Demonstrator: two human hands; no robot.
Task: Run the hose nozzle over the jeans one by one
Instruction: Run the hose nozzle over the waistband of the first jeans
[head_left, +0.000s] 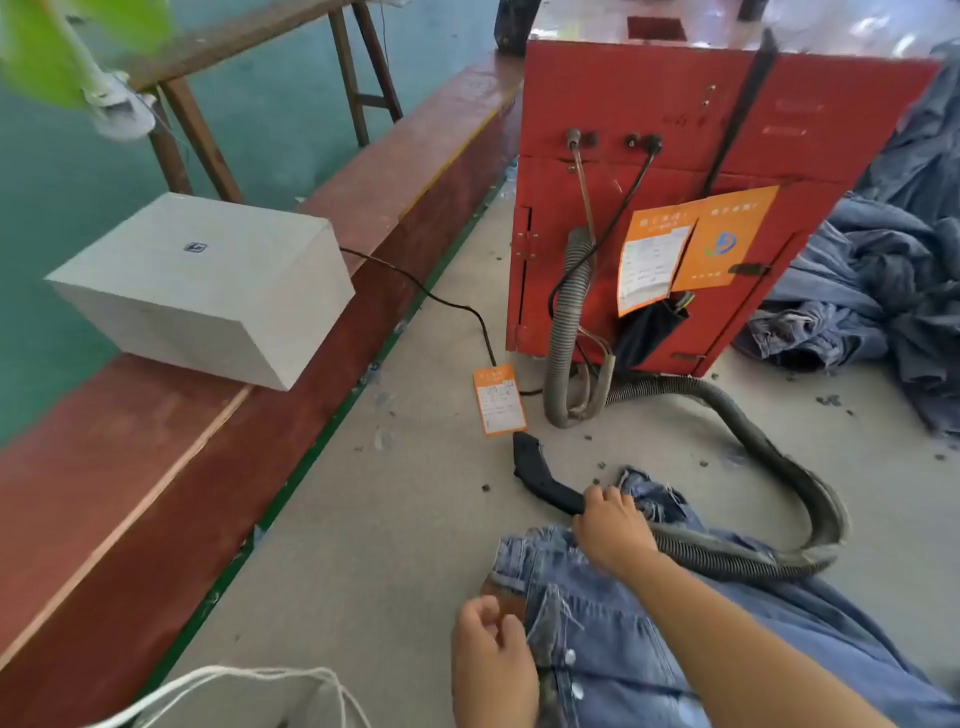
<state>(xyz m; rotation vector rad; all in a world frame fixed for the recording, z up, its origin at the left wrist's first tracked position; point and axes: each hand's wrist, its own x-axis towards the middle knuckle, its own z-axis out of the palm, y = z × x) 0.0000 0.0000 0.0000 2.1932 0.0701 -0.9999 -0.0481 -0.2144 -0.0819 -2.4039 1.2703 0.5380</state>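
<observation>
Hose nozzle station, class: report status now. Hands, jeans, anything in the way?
Right hand grips hose nozzle. Left hand holds jeans at the waistband. Orange tag lies beyond the nozzle tip.

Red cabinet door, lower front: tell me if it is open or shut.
Shut. The door of the red cabinet sits flush with the front, and its black latch lies across the right edge. Whether it is locked cannot be told.

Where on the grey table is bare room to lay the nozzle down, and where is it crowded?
Bare room: the grey table between the green edge strip and the jeans, below the orange tag. Crowded: in front of the red machine, where the hose loops, and the right side under the denim pile.
</observation>
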